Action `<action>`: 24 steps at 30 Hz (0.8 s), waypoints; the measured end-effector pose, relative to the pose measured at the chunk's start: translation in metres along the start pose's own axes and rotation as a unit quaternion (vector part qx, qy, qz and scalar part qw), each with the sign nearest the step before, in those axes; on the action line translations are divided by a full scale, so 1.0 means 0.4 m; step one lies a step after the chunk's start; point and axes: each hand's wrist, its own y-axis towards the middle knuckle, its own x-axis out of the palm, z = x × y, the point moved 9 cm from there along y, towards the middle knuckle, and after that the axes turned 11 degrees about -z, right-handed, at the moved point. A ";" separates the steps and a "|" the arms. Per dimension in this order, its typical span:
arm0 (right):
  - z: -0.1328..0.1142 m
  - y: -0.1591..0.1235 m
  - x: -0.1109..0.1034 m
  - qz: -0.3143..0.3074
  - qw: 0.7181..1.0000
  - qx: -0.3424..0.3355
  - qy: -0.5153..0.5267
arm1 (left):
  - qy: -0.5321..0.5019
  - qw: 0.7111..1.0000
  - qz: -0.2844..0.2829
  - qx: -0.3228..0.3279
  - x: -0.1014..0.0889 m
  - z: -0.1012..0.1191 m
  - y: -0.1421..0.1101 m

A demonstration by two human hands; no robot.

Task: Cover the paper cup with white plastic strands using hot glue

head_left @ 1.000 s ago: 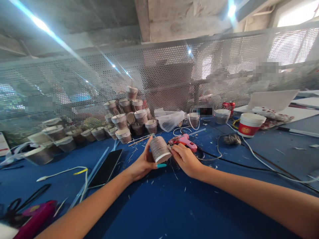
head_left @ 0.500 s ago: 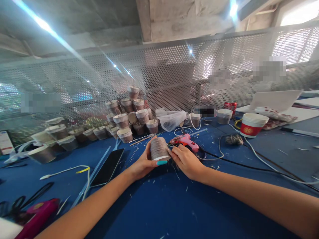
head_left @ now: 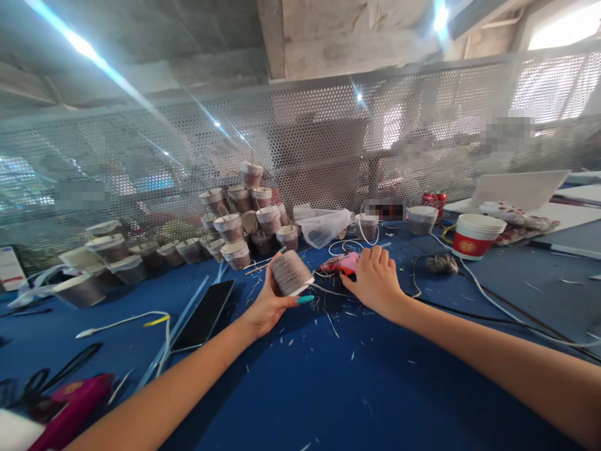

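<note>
My left hand (head_left: pixel 268 303) grips a small paper cup wrapped in brown twine (head_left: pixel 290 274), tilted on its side above the blue table (head_left: pixel 328 376). A thin strand runs from the cup toward the right. My right hand (head_left: pixel 375 280) rests over the pink glue gun (head_left: pixel 345 262) lying on the table, fingers curled down onto it. The gun's handle is mostly hidden under the hand.
A pile of twine-wrapped cups (head_left: pixel 239 219) stands behind, by the perforated metal screen. A black phone (head_left: pixel 203 316) lies left, scissors (head_left: pixel 51 376) at the near left. A red paper cup (head_left: pixel 473 236), a ball of twine (head_left: pixel 441 263) and cables (head_left: pixel 493 307) lie right.
My right hand has left the cup and moved right and back onto the pink glue gun. My left hand has tipped the cup and lifted it slightly.
</note>
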 end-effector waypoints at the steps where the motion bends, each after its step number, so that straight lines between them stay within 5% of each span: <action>1: 0.008 0.006 0.014 -0.024 1.000 0.010 -0.007 | 0.000 1.000 0.000 0.000 0.004 0.003 -0.002; 6: 0.023 0.024 0.050 -0.089 0.995 0.016 0.029 | 0.000 1.000 -0.009 -0.008 0.013 0.007 -0.008; 16: -0.009 0.018 0.011 -0.052 0.998 -0.025 0.031 | 0.006 1.000 -0.029 -0.010 -0.010 -0.011 0.004; 24: 0.050 0.027 -0.002 -0.035 0.980 0.066 0.184 | -0.011 0.999 0.024 -0.023 -0.017 -0.008 -0.004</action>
